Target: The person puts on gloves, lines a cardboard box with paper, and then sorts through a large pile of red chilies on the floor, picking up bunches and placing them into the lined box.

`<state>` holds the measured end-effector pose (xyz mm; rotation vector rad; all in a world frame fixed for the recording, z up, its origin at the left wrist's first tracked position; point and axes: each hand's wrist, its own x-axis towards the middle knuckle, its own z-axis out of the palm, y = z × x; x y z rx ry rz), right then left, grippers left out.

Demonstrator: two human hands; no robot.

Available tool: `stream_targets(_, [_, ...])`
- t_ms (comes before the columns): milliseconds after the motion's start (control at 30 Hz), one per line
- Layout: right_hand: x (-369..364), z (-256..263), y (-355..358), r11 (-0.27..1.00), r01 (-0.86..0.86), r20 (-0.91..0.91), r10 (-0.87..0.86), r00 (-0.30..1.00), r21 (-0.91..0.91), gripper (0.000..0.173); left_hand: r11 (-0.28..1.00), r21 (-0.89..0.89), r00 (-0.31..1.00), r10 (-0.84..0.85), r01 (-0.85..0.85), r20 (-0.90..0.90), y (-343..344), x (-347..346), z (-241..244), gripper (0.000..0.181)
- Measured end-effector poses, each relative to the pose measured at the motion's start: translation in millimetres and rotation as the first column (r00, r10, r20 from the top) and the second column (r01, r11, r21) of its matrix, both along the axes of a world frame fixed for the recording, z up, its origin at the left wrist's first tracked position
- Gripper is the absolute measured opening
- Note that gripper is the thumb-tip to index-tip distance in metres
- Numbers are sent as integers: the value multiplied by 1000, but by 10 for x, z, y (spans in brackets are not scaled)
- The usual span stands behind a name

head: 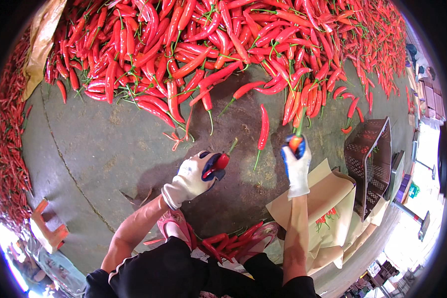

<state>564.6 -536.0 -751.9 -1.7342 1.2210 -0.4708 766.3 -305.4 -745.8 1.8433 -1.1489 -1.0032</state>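
Note:
My left hand (197, 173), in a white glove with a dark blue palm, is closed around a red chili pepper (222, 161) whose green stem points up and away. To the right, my right hand (297, 158), gloved the same way, holds an orange-red chili pepper (295, 142) at the near edge of a large heap of red chilies (208, 41). A single red chili (263, 126) lies on the concrete floor (134, 149) between the hands. More red chilies (223, 244) are gathered between my feet.
A brown plastic crate (368, 167) stands tilted at the right. Brown paper sacks (326, 208), one with printed peppers, lie beside my right forearm. A low stool (48, 231) is at the lower left. Another chili heap (5, 149) borders the left side, near a sheet of tan paper (43, 44).

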Motion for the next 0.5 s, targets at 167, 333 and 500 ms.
stream_targets(167, [466,151,-44,577,-781,-698,457,551,-239,59,978,190,339,208,-84,-918,8,-48,-64,41])
stream_targets(333, [480,175,39,575,-805,-786,427,446,-145,55,973,162,-205,127,-166,-970,28,-85,-48,49])
stream_targets(500, [146,30,219,874,-471,-435,380,816,-121,35,958,215,-233,169,-191,-958,72,-92,-53,49])
